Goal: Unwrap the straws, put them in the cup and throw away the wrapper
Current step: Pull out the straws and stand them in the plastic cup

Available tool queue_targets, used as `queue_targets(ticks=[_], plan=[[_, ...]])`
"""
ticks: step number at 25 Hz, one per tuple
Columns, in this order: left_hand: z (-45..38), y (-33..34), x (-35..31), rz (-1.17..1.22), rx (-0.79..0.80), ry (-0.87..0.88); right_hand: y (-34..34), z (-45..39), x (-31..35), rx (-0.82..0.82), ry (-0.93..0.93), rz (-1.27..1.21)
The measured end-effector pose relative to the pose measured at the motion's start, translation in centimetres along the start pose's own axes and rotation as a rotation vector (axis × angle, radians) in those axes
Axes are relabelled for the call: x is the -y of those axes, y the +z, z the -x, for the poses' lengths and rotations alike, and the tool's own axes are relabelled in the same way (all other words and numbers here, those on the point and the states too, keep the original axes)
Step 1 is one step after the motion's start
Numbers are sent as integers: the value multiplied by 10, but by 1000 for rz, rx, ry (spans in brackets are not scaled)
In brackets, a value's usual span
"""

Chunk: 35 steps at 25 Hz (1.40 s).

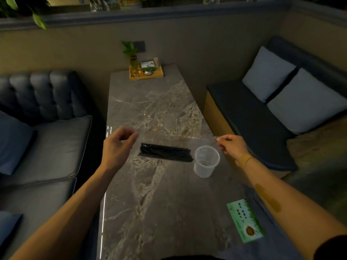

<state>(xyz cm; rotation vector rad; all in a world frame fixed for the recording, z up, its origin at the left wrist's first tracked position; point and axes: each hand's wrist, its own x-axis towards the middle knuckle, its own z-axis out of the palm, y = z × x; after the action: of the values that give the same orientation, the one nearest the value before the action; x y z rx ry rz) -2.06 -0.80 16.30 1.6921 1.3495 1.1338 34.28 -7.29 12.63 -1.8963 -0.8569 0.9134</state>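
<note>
The black straws (166, 155) lie in a bundle on the marble table (150, 203), near its right edge, just beside the clear plastic cup (206, 161). Above them, the left hand (117, 147) and right hand (232, 146) each pinch an end of the clear wrapper (178, 136), stretched between them.

Dim room, marble table (150, 109), tufted dark sofa (43, 94), bench (244, 109) with pale cushions (268, 72), beige wall (75, 49)

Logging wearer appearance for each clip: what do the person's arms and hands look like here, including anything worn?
Both forearms are bare, with no sleeves showing along them. The left hand wears nothing visible: no ring, watch or glove. The right hand has a yellowish band around the wrist. A dark sleeve edge shows near the right elbow, at the frame's lower right corner.
</note>
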Motion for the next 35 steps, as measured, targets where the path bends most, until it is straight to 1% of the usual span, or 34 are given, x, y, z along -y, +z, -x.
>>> queue_targets(ticks=[5,10,13,23,29,35], plan=[[-12,9,-19,-50,-9,85,-1,-7,-7,-22,33,26],[-22,21,-38,-169,16,169,-6,-11,-16,-7,106,1],[-29,27,-48,-218,21,205,-6,-12,-18,-2,119,0],[-40,51,-88,-226,53,313,-7,-14,-29,17,208,-75],[-52,71,-115,-243,90,364,-11,-17,-36,43,284,-184],[-59,97,-140,-297,112,467,-20,-20,-45,73,337,-251]])
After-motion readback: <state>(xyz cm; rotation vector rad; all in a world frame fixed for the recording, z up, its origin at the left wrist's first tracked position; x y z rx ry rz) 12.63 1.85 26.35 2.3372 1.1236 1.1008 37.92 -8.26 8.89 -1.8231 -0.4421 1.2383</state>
